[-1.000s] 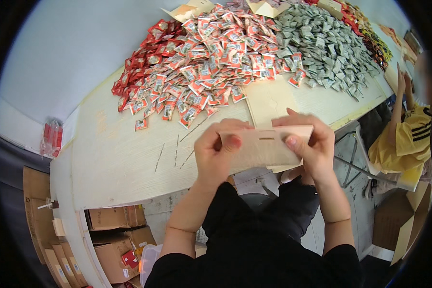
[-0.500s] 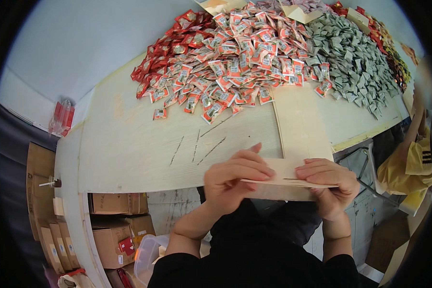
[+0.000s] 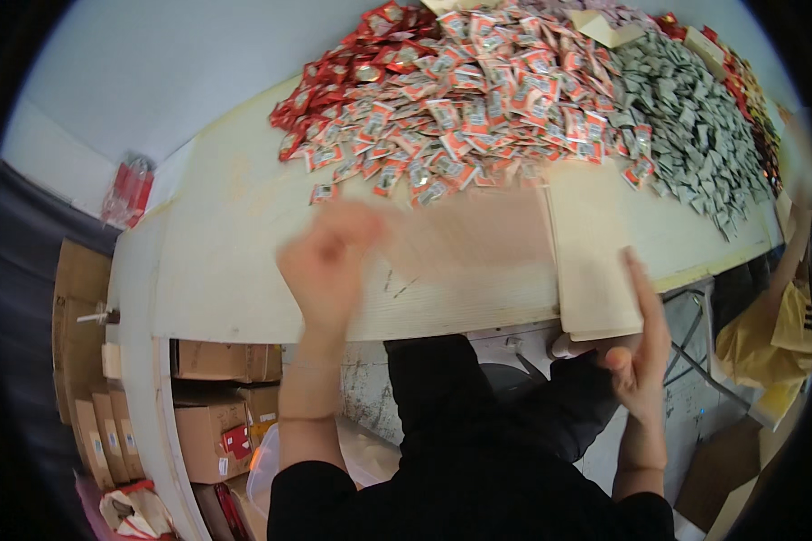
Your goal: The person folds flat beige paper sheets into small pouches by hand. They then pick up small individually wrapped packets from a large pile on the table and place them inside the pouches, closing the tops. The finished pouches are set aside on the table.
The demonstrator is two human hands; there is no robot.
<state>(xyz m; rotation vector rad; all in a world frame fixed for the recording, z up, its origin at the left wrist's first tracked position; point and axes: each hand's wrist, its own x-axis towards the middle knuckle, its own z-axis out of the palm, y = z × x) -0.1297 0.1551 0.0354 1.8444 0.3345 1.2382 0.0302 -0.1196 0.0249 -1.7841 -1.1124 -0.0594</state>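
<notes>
One blurred card panel point(image 3: 474, 233) beside the left hand point(image 3: 329, 263).

The left hand point(image 3: 329, 257) and card point(image 3: 478, 230) are blurred

The middle heap of packets point(image 3: 505, 108) lies across the far side of the desk point(image 3: 221, 279); the left heap point(image 3: 334, 86) adjoins it on one side, the right heap point(image 3: 695, 126) on the other; a folded card piece point(image 3: 604, 31) rests behind, atop the heaps; before the middle heap, a card stack point(image 3: 595, 248) reaches the desk's near edge, the right hand point(image 3: 642, 352) just right of its near end; a flat sheet point(image 3: 474, 230) spans from near the left hand point(image 3: 329, 261) toward the stack, its contact with either too blurred to tell; cartons point(image 3: 209, 437) sit under the desk at left
</notes>
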